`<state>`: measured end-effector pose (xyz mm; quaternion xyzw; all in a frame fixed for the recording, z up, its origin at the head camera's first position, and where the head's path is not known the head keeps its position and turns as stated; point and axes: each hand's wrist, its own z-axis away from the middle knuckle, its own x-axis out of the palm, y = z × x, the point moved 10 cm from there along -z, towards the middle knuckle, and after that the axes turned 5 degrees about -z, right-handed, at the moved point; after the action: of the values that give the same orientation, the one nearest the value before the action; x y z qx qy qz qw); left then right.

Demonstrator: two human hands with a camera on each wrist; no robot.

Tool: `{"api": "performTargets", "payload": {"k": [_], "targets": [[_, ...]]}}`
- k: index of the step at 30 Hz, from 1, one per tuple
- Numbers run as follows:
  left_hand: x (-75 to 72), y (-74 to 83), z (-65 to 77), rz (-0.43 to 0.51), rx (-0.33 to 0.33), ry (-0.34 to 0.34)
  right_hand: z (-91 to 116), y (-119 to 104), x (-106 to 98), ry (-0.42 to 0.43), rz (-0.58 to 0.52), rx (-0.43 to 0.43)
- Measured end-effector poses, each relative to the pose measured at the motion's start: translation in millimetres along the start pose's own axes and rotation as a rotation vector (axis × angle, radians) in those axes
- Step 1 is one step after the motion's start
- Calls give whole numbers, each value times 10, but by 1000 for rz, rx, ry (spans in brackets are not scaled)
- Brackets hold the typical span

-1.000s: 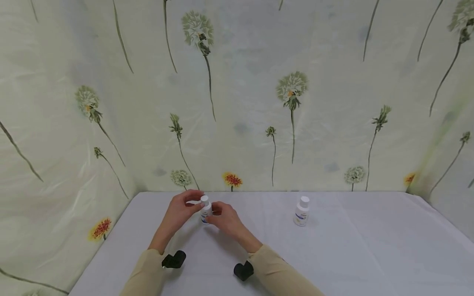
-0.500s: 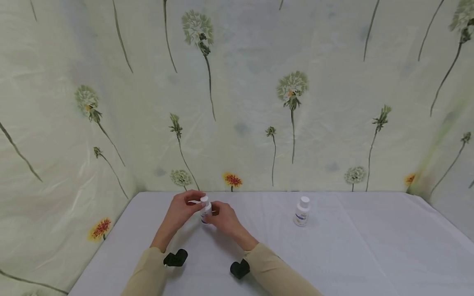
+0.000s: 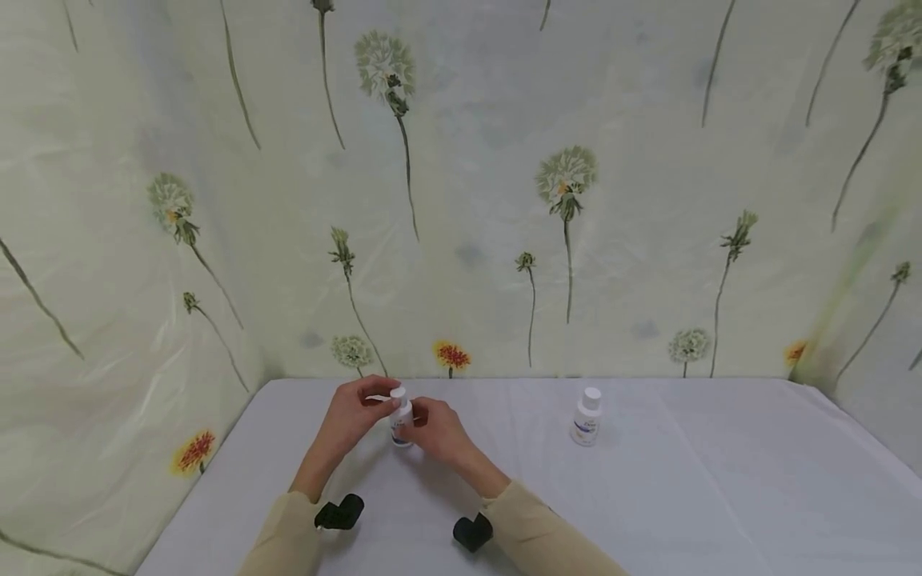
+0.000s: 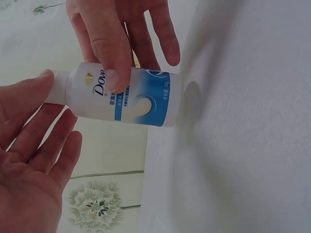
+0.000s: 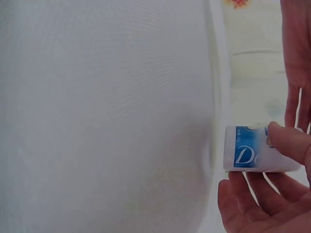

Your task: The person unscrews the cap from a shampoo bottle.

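A small white Dove bottle (image 4: 146,99) with a blue label stands upright between the two hands, left of centre in the head view. My left hand (image 3: 354,416) pinches its white cap (image 4: 57,87) between thumb and forefinger, the other fingers spread loosely behind. The right hand (image 3: 441,432) grips the bottle's body from the other side. Its thumb lies across the label in the left wrist view, and its fingers run behind the bottle. In the right wrist view the cap end is mostly hidden by the right thumb. The base is close to the white tablecloth.
A second white bottle (image 3: 587,419) with a cap stands upright on the white tablecloth (image 3: 684,480), to the right of the hands. A curtain with dandelion print (image 3: 475,200) hangs behind the table's far edge and along both sides. Black camera mounts (image 3: 342,512) sit at both wrists.
The head view has tilted up slightly, so the whole scene sits a little lower. Both hands keep the same hold on the bottle.
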<state>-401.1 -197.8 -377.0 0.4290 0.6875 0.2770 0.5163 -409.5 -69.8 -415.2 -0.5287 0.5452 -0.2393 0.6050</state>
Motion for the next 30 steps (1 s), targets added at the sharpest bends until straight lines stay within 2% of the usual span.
{"api": "performTargets", "payload": {"k": [11, 30], "targets": [[28, 91, 36, 27, 4, 12, 107, -52, -75, -14, -22, -9], [202, 242, 56, 38, 34, -5, 262, 5, -270, 9, -45, 8]]}}
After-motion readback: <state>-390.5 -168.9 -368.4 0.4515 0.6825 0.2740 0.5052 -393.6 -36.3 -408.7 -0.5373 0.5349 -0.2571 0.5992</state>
